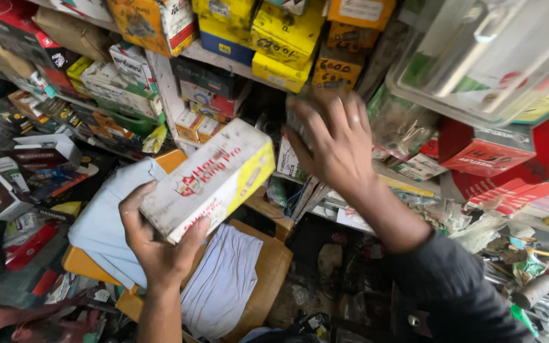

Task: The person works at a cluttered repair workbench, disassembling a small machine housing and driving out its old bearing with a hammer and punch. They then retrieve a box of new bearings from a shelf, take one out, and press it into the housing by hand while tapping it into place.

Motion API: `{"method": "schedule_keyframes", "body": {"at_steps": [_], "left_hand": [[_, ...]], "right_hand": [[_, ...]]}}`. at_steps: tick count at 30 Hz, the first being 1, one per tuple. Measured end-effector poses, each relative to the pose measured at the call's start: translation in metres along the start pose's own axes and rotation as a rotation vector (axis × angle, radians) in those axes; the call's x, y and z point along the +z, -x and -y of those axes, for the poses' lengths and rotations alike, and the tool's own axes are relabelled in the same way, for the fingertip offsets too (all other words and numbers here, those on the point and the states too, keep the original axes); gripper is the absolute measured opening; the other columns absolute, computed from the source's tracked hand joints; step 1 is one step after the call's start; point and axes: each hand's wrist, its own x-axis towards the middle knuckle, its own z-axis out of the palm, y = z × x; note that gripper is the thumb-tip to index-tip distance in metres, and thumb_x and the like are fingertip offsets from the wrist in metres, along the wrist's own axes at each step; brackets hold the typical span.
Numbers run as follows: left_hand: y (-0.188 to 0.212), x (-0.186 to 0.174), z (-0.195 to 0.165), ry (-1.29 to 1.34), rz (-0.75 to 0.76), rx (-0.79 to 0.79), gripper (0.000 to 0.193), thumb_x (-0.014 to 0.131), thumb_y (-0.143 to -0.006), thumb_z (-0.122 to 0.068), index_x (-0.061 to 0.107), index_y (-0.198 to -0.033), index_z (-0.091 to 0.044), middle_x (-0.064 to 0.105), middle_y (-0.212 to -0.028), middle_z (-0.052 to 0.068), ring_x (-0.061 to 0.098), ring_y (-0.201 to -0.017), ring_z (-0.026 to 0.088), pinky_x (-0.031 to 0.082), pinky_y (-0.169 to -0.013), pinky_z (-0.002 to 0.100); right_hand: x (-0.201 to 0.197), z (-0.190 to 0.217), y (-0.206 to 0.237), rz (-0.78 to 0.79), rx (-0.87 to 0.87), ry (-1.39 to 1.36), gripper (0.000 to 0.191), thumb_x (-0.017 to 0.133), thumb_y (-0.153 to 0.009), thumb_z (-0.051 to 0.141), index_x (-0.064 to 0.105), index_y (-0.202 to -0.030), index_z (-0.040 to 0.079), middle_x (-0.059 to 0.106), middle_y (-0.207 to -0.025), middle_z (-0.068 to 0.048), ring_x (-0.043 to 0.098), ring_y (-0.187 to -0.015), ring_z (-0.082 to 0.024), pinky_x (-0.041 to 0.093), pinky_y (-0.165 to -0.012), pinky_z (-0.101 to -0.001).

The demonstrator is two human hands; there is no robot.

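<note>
My left hand (157,244) grips one end of a long white cardboard box (214,174) with red print and a yellow side, holding it tilted in front of the shelves. My right hand (335,143) reaches up into a dark shelf opening and its fingers close around a small greyish box (297,121) there, which is largely hidden by the hand. A ring sits on one finger, and a dark sleeve covers the right forearm.
Shelves packed with yellow boxes (284,38), red boxes (484,152) and mixed cartons fill the background. A clear plastic container (478,57) hangs at upper right. Below is a wooden chair (268,273) draped in pale cloth (112,216). Loose parts and tools clutter the right bench (528,267).
</note>
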Motion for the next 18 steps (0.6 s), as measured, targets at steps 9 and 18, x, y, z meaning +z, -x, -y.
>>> {"method": "schedule_keyframes", "body": {"at_steps": [9,18], "left_hand": [[-0.027,-0.012,0.037,-0.007,0.005,0.09,0.08,0.08,-0.088,-0.007,0.032,-0.153,-0.006,0.052,-0.136,0.018,0.063,-0.12,0.022,0.058,-0.103,0.037],[-0.048,0.0,0.055,0.07,0.047,0.097,0.075,0.082,-0.093,-0.007,0.032,-0.149,-0.005,0.051,-0.139,0.016,0.059,-0.125,0.021,0.055,-0.111,0.037]], "right_hand": [[0.067,-0.03,-0.057,-0.012,-0.104,0.586,0.052,0.078,-0.096,0.018,0.05,-0.14,0.024,0.036,-0.153,-0.022,0.04,-0.141,-0.045,0.044,-0.113,-0.0551],[0.065,-0.032,-0.073,0.047,-0.061,0.447,0.074,0.075,-0.08,0.005,0.045,-0.146,0.02,0.043,-0.135,-0.022,0.053,-0.12,-0.044,0.052,-0.079,-0.0522]]}}
